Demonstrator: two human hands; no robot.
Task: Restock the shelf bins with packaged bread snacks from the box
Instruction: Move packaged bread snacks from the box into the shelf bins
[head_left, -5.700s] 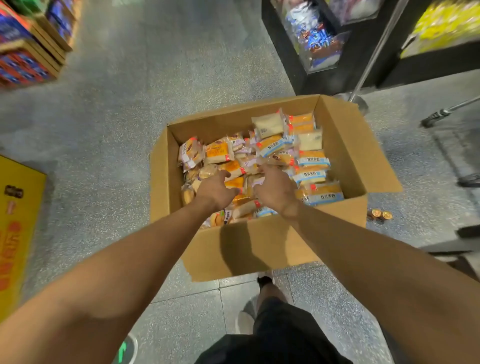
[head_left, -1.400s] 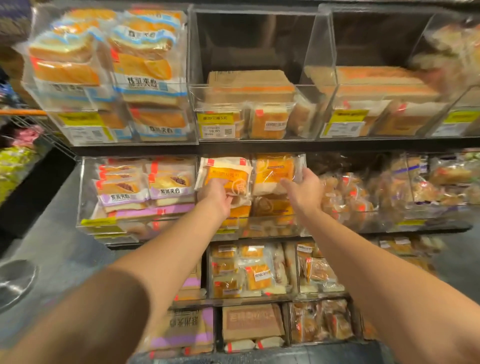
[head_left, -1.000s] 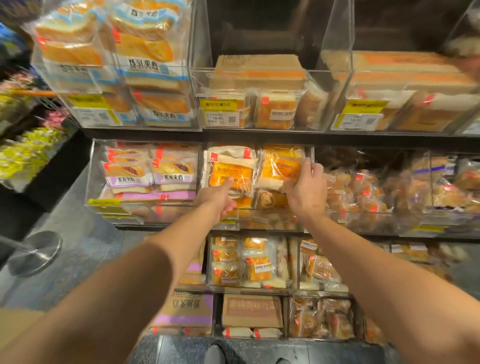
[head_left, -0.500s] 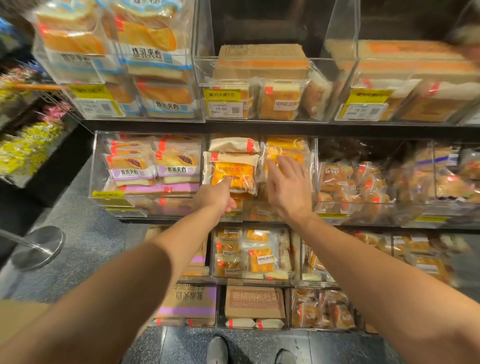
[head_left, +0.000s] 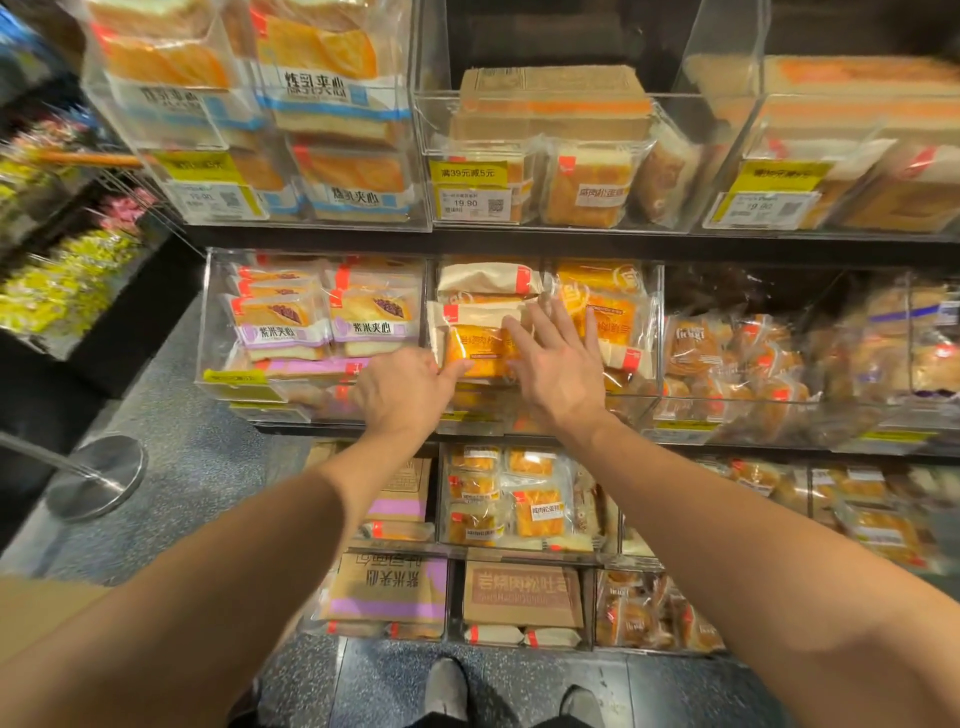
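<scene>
Left hand (head_left: 402, 387): loosely curled, thumb touching lower edge of orange bread packet (head_left: 480, 349) just ahead, nothing gripped. Right hand (head_left: 558, 366): flat, fingers spread, pressing same packet and its right-hand neighbour (head_left: 605, 312) back into clear middle bin (head_left: 655, 332); purple-label packets (head_left: 322, 325) left of left hand. Best practice, judged: push evenly, labels forward, stacks squared behind front wall; box out of view.
</scene>
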